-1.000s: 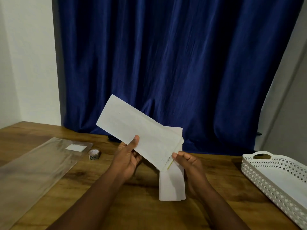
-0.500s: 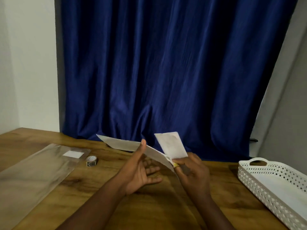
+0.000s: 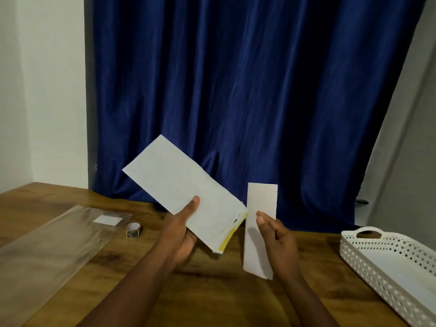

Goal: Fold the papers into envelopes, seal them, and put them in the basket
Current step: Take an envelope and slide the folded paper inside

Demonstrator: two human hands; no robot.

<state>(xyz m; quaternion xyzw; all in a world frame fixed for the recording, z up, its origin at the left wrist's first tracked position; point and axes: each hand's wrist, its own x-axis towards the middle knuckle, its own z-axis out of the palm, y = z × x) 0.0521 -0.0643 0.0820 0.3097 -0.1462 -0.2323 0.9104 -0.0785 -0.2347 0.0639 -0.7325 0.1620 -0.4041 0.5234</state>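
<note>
Left hand (image 3: pixel 180 237) grips white envelope (image 3: pixel 181 192) at frame center, thumb on top; right hand (image 3: pixel 278 241) pinches folded paper strip (image 3: pixel 260 230) just right; basket (image 3: pixel 387 263) lower right.

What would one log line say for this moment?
left hand: holds envelope | right hand: holds folded paper | basket: not reached

Left arm: reaches forward from the lower left, forearm bare.
Left hand (image 3: pixel 180 234): raised, thumb on the near face of an envelope (image 3: pixel 181 192), fingers hidden behind it.
Right arm: reaches forward from the lower right.
Right hand (image 3: pixel 278 241): raised, thumb and fingers pinch a folded paper (image 3: pixel 260 208).
</note>
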